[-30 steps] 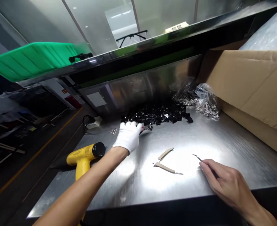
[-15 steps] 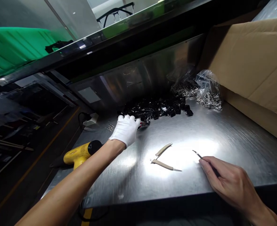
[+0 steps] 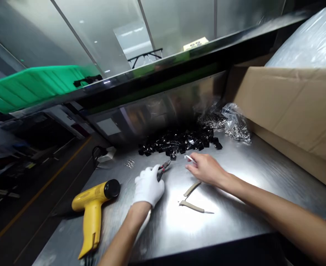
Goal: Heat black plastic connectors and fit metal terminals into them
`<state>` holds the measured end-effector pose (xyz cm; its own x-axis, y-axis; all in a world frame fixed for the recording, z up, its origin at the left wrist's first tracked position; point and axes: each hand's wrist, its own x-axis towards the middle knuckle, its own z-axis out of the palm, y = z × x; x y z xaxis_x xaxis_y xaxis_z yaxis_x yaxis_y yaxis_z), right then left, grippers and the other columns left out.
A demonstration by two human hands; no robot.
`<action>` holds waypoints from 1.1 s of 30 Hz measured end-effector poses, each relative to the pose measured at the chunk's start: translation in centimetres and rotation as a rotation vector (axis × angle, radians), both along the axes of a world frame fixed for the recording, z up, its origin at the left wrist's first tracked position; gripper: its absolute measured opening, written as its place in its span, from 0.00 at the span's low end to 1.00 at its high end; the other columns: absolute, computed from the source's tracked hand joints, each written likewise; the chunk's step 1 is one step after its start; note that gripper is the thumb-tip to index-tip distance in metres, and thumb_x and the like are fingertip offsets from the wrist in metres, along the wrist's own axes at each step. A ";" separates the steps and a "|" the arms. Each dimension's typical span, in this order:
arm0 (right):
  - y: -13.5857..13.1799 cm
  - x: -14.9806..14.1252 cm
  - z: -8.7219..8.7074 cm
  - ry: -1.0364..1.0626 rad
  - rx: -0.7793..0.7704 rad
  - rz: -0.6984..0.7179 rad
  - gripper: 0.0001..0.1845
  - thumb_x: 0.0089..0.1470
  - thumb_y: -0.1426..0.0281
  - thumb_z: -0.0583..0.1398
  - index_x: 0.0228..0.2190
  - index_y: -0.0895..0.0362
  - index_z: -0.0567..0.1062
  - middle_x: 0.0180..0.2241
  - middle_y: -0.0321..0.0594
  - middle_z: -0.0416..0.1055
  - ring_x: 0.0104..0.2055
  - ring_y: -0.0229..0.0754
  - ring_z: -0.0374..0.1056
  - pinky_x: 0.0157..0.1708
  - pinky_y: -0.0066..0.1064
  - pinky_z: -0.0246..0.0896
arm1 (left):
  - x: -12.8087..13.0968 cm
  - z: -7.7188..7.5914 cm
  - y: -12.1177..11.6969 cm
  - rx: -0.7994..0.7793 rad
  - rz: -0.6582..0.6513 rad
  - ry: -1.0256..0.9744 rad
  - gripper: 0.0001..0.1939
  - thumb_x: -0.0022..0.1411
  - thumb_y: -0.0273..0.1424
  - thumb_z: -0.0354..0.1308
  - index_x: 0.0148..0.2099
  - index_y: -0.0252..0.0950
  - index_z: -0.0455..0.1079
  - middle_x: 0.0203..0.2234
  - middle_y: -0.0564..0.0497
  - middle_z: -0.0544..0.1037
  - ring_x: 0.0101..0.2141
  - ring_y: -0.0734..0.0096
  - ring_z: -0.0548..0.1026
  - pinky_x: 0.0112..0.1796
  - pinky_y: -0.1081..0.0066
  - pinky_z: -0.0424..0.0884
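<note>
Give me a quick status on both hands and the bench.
Left gloved hand on small pliers. Right hand bare, pinching a thin tool. Black parts pile just ahead. Yellow heat gun beside left hand.

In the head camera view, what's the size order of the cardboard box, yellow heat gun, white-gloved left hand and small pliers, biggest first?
Cardboard box, largest.
Yellow heat gun and white-gloved left hand: they look alike, and nearness to the camera makes ranking them unsure.
Small pliers, smallest.

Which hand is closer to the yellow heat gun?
The left. The gloved left hand is just to the right of the yellow heat gun, while the bare right hand is farther away across the steel bench.
</note>
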<state>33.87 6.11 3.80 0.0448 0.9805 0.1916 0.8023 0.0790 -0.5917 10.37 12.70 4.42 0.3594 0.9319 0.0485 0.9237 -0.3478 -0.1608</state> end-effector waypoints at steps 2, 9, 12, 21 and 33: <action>3.8 -2.2 -0.1 -0.075 0.029 0.022 0.14 0.64 0.61 0.61 0.45 0.58 0.75 0.44 0.42 0.74 0.42 0.44 0.72 0.43 0.42 0.71 | -0.7 -1.5 -1.0 -0.003 0.033 -0.176 0.30 0.57 0.29 0.54 0.64 0.42 0.65 0.52 0.43 0.75 0.50 0.50 0.72 0.48 0.56 0.68; 8.2 -6.0 -3.2 -0.246 0.032 0.003 0.15 0.64 0.63 0.61 0.50 0.57 0.74 0.50 0.44 0.72 0.46 0.46 0.72 0.44 0.43 0.72 | -4.1 -3.8 -4.1 -0.057 0.000 -0.707 0.28 0.57 0.23 0.53 0.60 0.41 0.68 0.52 0.47 0.76 0.54 0.58 0.72 0.55 0.60 0.66; 8.1 -5.8 -4.0 -0.271 0.049 -0.022 0.15 0.64 0.63 0.61 0.50 0.56 0.73 0.50 0.44 0.72 0.46 0.46 0.72 0.44 0.43 0.72 | -5.0 -3.9 -5.0 -0.084 -0.023 -0.799 0.28 0.58 0.22 0.52 0.60 0.41 0.68 0.52 0.47 0.76 0.54 0.61 0.72 0.57 0.63 0.65; 7.9 -5.3 -4.9 -0.238 0.142 -0.097 0.17 0.64 0.63 0.61 0.51 0.57 0.72 0.50 0.45 0.72 0.45 0.46 0.72 0.44 0.43 0.73 | -3.1 -2.1 -2.6 -0.102 0.113 -0.489 0.27 0.59 0.28 0.53 0.61 0.42 0.68 0.51 0.45 0.77 0.52 0.56 0.73 0.52 0.63 0.67; 8.0 -2.5 -5.7 -0.174 0.113 -0.177 0.14 0.65 0.63 0.61 0.48 0.57 0.74 0.48 0.44 0.73 0.44 0.45 0.72 0.44 0.43 0.73 | 4.4 0.3 1.8 -0.075 0.234 -0.231 0.23 0.58 0.35 0.54 0.56 0.39 0.70 0.47 0.38 0.77 0.49 0.45 0.75 0.45 0.55 0.70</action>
<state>31.35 14.15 -1.93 0.1708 0.9322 0.3192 0.8983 -0.0143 -0.4391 14.74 14.46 4.69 0.1233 0.9919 0.0318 0.9889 -0.1255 0.0798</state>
